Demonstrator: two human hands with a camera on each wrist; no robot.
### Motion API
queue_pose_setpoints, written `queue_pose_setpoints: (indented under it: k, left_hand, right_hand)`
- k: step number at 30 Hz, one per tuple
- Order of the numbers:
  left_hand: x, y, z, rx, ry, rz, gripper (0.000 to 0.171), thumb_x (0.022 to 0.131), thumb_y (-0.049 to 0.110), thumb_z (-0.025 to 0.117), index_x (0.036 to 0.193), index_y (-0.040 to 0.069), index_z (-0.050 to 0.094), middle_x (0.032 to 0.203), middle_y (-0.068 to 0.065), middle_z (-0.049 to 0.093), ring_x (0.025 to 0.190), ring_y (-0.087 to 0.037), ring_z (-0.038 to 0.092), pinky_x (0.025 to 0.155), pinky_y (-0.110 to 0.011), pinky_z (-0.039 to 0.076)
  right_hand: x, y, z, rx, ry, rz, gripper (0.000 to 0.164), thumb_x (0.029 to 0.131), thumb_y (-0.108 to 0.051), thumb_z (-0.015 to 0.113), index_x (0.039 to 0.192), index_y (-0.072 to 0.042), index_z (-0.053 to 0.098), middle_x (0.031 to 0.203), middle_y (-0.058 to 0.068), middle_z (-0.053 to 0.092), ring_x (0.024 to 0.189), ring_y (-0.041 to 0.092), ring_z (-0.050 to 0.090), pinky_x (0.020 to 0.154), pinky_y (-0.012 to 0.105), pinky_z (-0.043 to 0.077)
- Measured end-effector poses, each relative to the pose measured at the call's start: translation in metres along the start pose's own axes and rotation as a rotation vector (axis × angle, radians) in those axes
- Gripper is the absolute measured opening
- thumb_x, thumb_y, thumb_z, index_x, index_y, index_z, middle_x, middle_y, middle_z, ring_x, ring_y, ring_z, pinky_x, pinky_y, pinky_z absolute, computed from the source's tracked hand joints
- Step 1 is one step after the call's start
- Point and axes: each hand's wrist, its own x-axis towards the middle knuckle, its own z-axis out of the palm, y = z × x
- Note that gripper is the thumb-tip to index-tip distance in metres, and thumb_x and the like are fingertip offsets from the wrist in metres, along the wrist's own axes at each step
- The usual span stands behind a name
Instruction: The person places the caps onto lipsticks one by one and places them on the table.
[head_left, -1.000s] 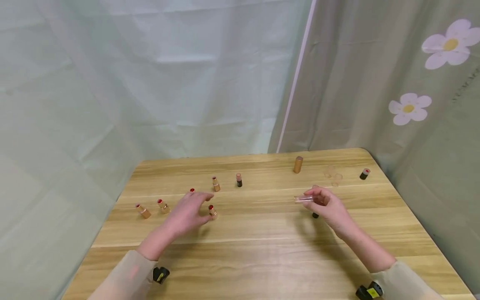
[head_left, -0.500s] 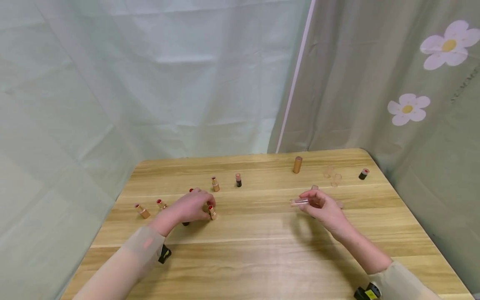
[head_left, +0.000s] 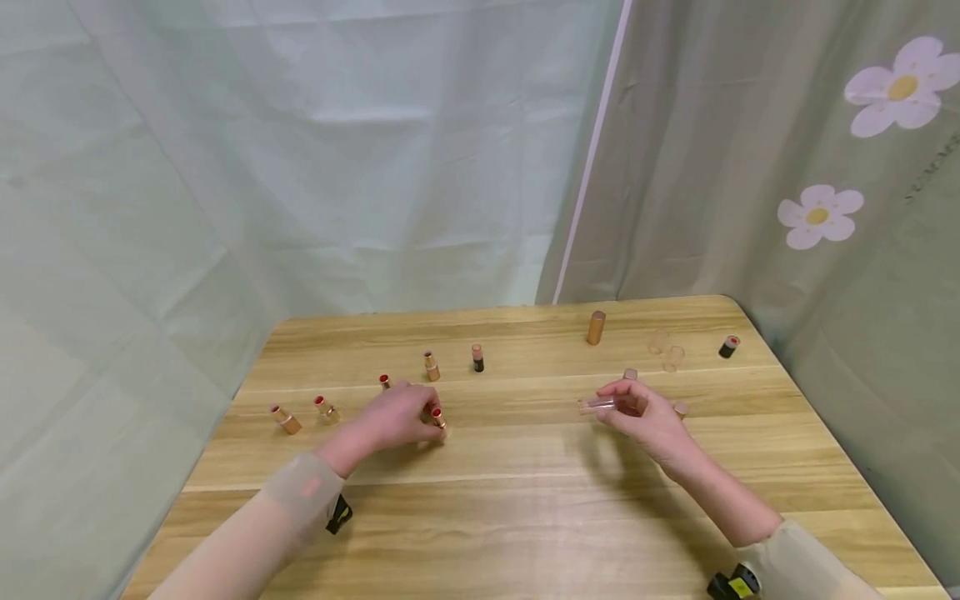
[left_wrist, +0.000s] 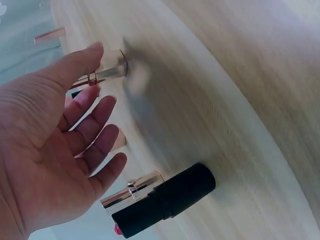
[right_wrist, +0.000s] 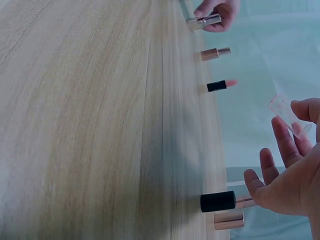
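Note:
My left hand (head_left: 399,417) pinches a gold lipstick (head_left: 439,419) with a red tip between thumb and fingers, close over the wooden table. In the left wrist view this lipstick (left_wrist: 117,71) shows between the thumb and forefinger. My right hand (head_left: 651,421) holds a clear lipstick cap (head_left: 596,405) above the table, its end pointing left. The right wrist view shows the clear cap (right_wrist: 287,115) between thumb and fingers. Near the left hand stand gold lipsticks with red tips, one (head_left: 327,410) to its left and one (head_left: 385,381) just behind it.
A black tube (left_wrist: 165,200) stands beside the left palm. Further back are a rose-gold lipstick (head_left: 432,367) and a black-based pink one (head_left: 477,358). Right of centre are a copper cap (head_left: 596,328), clear caps (head_left: 674,358) and a black red-topped piece (head_left: 729,347). Curtains (head_left: 375,167) hang behind the table.
My left hand has come in from the left, taken hold of the gold lipstick and moved it slightly right. My right hand, with the clear cap, has shifted slightly left.

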Motion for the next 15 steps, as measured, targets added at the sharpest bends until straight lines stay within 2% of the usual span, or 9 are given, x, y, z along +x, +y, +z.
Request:
queue_pose_setpoints:
  k: [4,8,12,15]
  left_hand:
    - [0.0,0.003,0.001,-0.051,0.003,-0.026,0.032,0.07,0.043,0.078,0.083,0.023,0.057,0.08,0.013,0.055,0.078,-0.015,0.044,0.069,-0.032,0.038]
    - [-0.001,0.004,0.002,-0.14,0.011,-0.007,0.027,0.073,0.036,0.078,0.083,0.022,0.057,0.081,0.012,0.057,0.075,-0.011,0.049,0.07,-0.032,0.042]
    - [-0.003,0.007,0.003,-0.293,0.017,-0.009,0.027,0.076,0.029,0.077,0.086,0.018,0.054,0.081,0.007,0.058,0.07,-0.011,0.052,0.064,-0.031,0.044]
    - [-0.006,0.014,0.002,-0.424,0.026,-0.017,0.027,0.077,0.024,0.076,0.088,0.016,0.053,0.084,0.005,0.059,0.074,-0.011,0.054,0.066,-0.031,0.046]
  right_hand:
    - [0.0,0.0,-0.001,-0.004,0.007,0.009,0.038,0.084,-0.021,0.07,0.115,-0.003,0.056,0.111,0.012,0.061,0.101,0.026,0.058,0.08,0.027,0.049]
    - [0.0,-0.001,-0.001,-0.002,0.012,0.016,0.036,0.084,-0.021,0.07,0.114,-0.006,0.057,0.111,0.011,0.061,0.1,0.025,0.058,0.08,0.028,0.049]
    - [-0.001,-0.002,-0.001,-0.002,0.009,0.027,0.039,0.084,-0.023,0.07,0.115,-0.006,0.056,0.111,0.012,0.061,0.099,0.025,0.057,0.078,0.028,0.049]
    - [-0.002,-0.003,0.0,0.001,0.013,0.034,0.041,0.083,-0.024,0.071,0.116,-0.004,0.055,0.11,0.012,0.06,0.096,0.025,0.057,0.077,0.028,0.049]
